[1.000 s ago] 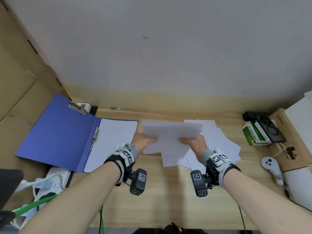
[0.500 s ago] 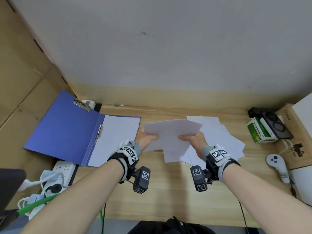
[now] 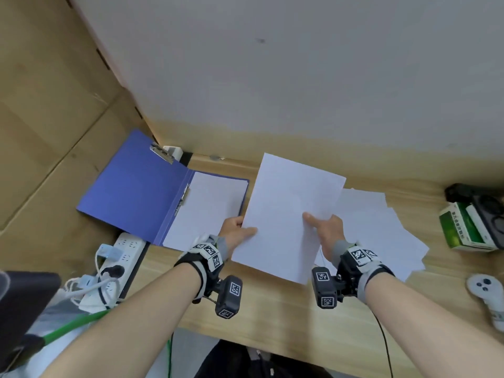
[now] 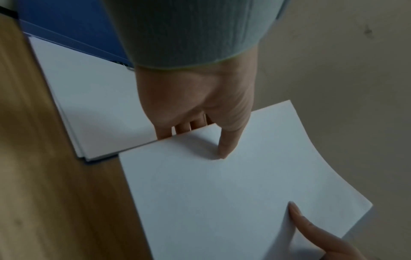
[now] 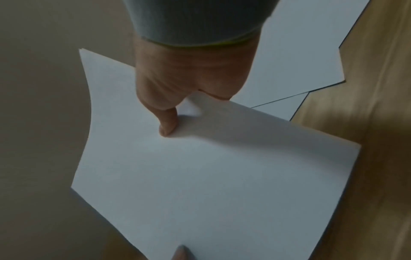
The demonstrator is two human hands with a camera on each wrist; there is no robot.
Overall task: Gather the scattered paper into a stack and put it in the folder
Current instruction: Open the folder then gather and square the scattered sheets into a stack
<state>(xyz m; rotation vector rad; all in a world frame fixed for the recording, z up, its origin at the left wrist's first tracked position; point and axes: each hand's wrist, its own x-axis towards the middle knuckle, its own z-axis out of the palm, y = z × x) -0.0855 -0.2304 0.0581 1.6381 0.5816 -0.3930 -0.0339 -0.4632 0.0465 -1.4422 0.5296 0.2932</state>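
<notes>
The person is holding a stack (image 3: 286, 219) of white sheets in the air above the desk (image 3: 272, 317), one hand at each long edge. The left hand (image 3: 234, 236) is pinching the left edge, thumb on top and fingers going under, as the left wrist view shows. The right hand (image 3: 326, 233) is pinching the right edge the same way, its thumb lying on the top sheet. Gripping both sides is probably keeping the sheets level and squared, so that none is slipping out while the stack is travelling; the far end is curving a little, being unsupported.

The folder (image 3: 136, 192) is lying open just left of the stack, its blue cover spread flat and a clip (image 3: 161, 153) sitting at the cover's far corner. Its right half is already carrying white paper (image 3: 207, 208), lying flat within the edges. The stack's left edge is hanging beside this half, near it but not over it.

More loose sheets (image 3: 381, 230) are lying fanned on the desk to the right, partly under the stack in the head view. So the gathering seems unfinished: either these are needing collecting too, or the held stack is going in first. With thin paper, a loose grip is risking sheets sliding apart
</notes>
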